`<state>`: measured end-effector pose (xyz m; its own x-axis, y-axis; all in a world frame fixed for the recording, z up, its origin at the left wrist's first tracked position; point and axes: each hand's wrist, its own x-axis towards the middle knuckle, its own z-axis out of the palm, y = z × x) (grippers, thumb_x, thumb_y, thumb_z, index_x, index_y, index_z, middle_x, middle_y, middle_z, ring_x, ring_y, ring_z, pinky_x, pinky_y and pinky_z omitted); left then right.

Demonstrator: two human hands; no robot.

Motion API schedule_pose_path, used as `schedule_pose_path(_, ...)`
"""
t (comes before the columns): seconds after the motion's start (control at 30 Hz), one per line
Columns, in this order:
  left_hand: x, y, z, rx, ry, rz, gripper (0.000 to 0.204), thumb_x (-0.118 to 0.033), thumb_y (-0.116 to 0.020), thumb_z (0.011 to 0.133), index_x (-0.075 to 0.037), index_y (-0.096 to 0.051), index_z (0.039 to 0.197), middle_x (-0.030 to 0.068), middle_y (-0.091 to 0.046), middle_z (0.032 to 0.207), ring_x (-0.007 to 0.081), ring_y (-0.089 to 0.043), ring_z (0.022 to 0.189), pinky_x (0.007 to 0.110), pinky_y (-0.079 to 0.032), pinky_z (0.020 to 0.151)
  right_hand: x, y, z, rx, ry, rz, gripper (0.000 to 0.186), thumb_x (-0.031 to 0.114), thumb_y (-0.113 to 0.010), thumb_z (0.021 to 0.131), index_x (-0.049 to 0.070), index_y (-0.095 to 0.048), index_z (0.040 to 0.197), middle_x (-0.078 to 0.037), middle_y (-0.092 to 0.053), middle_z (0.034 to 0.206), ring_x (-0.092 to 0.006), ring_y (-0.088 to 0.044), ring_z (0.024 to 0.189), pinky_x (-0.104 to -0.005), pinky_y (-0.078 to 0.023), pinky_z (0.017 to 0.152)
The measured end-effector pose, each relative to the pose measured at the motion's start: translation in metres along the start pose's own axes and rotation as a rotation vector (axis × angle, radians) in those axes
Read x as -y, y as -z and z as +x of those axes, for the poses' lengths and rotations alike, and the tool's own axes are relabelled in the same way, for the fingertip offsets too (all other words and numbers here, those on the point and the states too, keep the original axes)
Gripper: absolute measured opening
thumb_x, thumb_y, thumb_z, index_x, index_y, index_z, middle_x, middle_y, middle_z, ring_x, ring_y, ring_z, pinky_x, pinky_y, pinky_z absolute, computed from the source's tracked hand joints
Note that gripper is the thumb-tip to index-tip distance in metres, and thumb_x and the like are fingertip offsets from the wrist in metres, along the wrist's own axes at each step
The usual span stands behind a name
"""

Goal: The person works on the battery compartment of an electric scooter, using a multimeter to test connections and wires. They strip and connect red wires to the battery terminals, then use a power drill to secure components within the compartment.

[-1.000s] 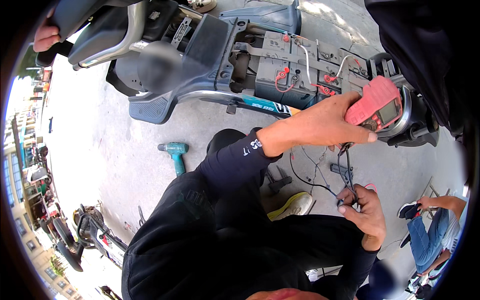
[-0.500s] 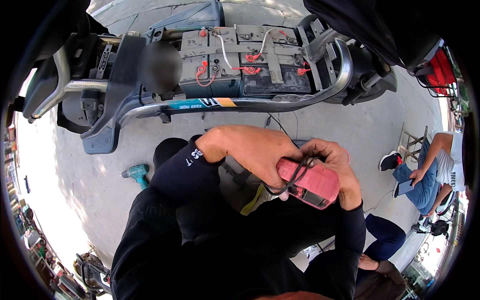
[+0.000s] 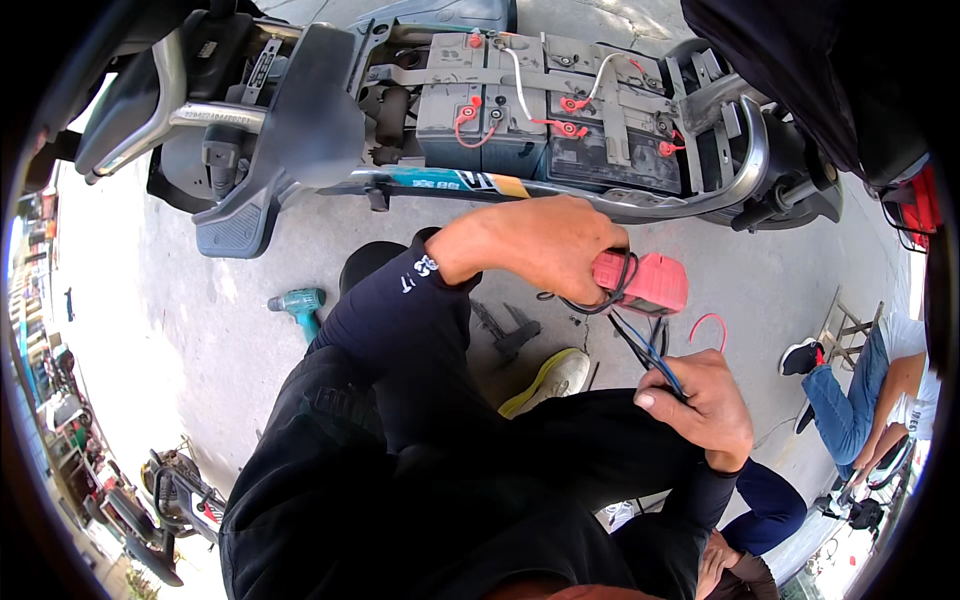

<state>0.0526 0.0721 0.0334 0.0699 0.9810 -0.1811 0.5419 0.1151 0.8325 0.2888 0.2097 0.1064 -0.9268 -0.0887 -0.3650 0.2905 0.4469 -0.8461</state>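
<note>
Gripping the red meter (image 3: 645, 281) in my left hand (image 3: 545, 245), right hand (image 3: 700, 405) pinching its leads (image 3: 640, 350) below; a snagged lead could short the open batteries (image 3: 545, 110) above.

Opened scooter (image 3: 300, 150) with 4 exposed batteries (image 3: 560, 110), teal drill (image 3: 300, 303) on pavement, seated person (image 3: 870, 390) right.

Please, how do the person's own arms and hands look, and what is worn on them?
Both arms are covered by long black sleeves that end at the wrists. The left sleeve has a small white marking printed near its cuff; the right sleeve shows none that I can see. The left hand and the right hand are bare, with no gloves, rings or watch visible.
</note>
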Motion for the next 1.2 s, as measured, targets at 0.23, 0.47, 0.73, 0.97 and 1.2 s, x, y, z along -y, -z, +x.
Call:
schedule_pose_path(0.23,-0.031,-0.016,0.006,0.529,-0.432,-0.339,0.050,-0.029,-0.085,0.071,-0.002,-0.066,0.109,0.0143,-0.071,0.083,0.0333,-0.067,0.079,0.041,-0.051,0.073,-0.024,0.002,0.009,-0.310,-0.102,0.467,0.022,0.011,-0.087,0.076,0.002,-0.070,0.086,0.000,-0.068,0.073,-0.0065,-0.057,0.062,-0.0230,-0.044,0.057)
schedule_pose_path(0.47,-0.009,0.034,-0.004,-0.207,0.039,-0.713,0.055,-0.033,-0.088,0.077,0.003,-0.065,0.113,-0.0003,-0.065,0.078,0.0047,-0.057,0.066,0.023,-0.046,0.057,-0.040,-0.013,0.035,-0.337,-0.147,0.515,0.022,0.021,-0.057,0.104,0.001,-0.061,0.113,-0.004,-0.064,0.082,-0.0132,-0.058,0.072,-0.0292,-0.047,0.065)
schedule_pose_path(0.73,0.000,0.026,-0.007,-0.106,0.121,-0.073,0.051,-0.041,-0.081,0.075,0.004,-0.061,0.091,0.0191,-0.062,0.069,0.0381,-0.062,0.069,0.042,-0.049,0.064,0.005,-0.010,0.018,-0.044,-0.036,-0.027,0.021,0.017,-0.077,0.087,0.001,-0.068,0.096,-0.010,-0.066,0.068,-0.0247,-0.063,0.058,-0.0313,-0.047,0.056)
schedule_pose_path(0.97,-0.016,-0.026,-0.002,0.537,-0.377,-0.226,0.049,-0.035,-0.083,0.074,0.003,-0.064,0.099,0.0193,-0.067,0.078,0.0400,-0.064,0.074,0.043,-0.049,0.065,-0.021,-0.003,0.015,-0.305,0.165,0.215,0.029,0.017,-0.093,0.068,0.005,-0.067,0.074,-0.001,-0.063,0.061,-0.0106,-0.059,0.050,-0.0247,-0.040,0.047)
schedule_pose_path(1.2,-0.014,0.034,-0.017,0.013,-0.238,-0.734,0.056,-0.028,-0.092,0.070,0.005,-0.065,0.107,0.0052,-0.071,0.087,0.0133,-0.063,0.075,0.031,-0.050,0.066,-0.014,-0.016,0.025,-0.436,-0.234,0.755,0.028,0.028,-0.063,0.102,0.000,-0.065,0.099,-0.001,-0.066,0.083,-0.0070,-0.050,0.066,-0.0250,-0.041,0.057)
